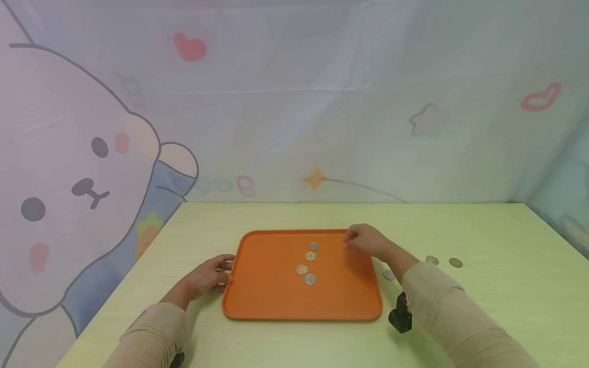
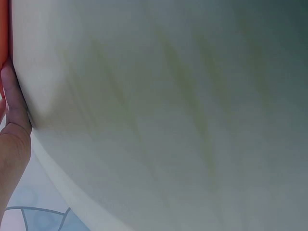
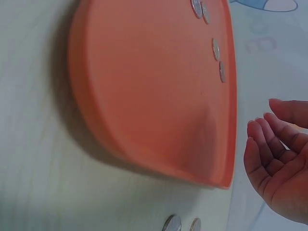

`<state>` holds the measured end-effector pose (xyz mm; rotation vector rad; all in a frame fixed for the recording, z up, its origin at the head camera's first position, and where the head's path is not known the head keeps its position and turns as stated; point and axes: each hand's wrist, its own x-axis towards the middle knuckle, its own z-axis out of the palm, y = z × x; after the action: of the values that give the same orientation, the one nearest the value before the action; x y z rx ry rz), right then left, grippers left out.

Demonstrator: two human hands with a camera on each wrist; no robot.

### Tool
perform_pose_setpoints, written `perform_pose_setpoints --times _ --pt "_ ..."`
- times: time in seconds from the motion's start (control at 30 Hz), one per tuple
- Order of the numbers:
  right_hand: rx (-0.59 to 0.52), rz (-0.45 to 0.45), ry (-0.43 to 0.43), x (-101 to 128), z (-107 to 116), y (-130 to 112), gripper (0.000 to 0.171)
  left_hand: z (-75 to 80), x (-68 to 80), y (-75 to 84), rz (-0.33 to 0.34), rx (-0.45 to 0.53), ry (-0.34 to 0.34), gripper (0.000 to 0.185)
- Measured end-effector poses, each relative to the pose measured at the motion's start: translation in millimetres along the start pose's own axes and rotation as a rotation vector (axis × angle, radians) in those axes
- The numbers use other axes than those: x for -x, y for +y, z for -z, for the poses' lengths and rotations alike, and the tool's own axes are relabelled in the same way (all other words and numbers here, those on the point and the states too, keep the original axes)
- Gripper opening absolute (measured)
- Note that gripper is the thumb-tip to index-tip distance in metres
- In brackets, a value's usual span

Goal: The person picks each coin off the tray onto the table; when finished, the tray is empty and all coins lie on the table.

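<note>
An orange tray (image 1: 271,296) lies on the table, with several coins (image 1: 310,279) in a loose line near its middle. At the tray's left rim is my left hand (image 1: 204,276), its fingers and thumb touching the edge; the left wrist view catches only part of this hand (image 2: 15,113). My right hand (image 1: 368,240) hovers above the tray's far right corner. In the right wrist view, the fingers of that hand (image 3: 281,163) bend loosely, the thumb stands apart, and nothing shows between them.
To the right of the tray, a silver coin (image 1: 388,275) lies close to the rim, partly beside my forearm. Two more coins, one silver (image 1: 432,259) and one darker (image 1: 456,262), lie farther right on the pale wooden table (image 1: 506,296). A printed cloth (image 1: 285,112) hangs behind.
</note>
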<state>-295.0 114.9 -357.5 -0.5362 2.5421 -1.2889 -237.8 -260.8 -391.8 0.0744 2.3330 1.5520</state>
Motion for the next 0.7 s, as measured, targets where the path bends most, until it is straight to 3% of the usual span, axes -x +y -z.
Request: perform_pose_setpoints --times 0.7 --pt "0.020 0.023 -0.058 -41 -19 -13 0.029 0.1 1.7 -2.3 0.012 0.015 -0.003 0.054"
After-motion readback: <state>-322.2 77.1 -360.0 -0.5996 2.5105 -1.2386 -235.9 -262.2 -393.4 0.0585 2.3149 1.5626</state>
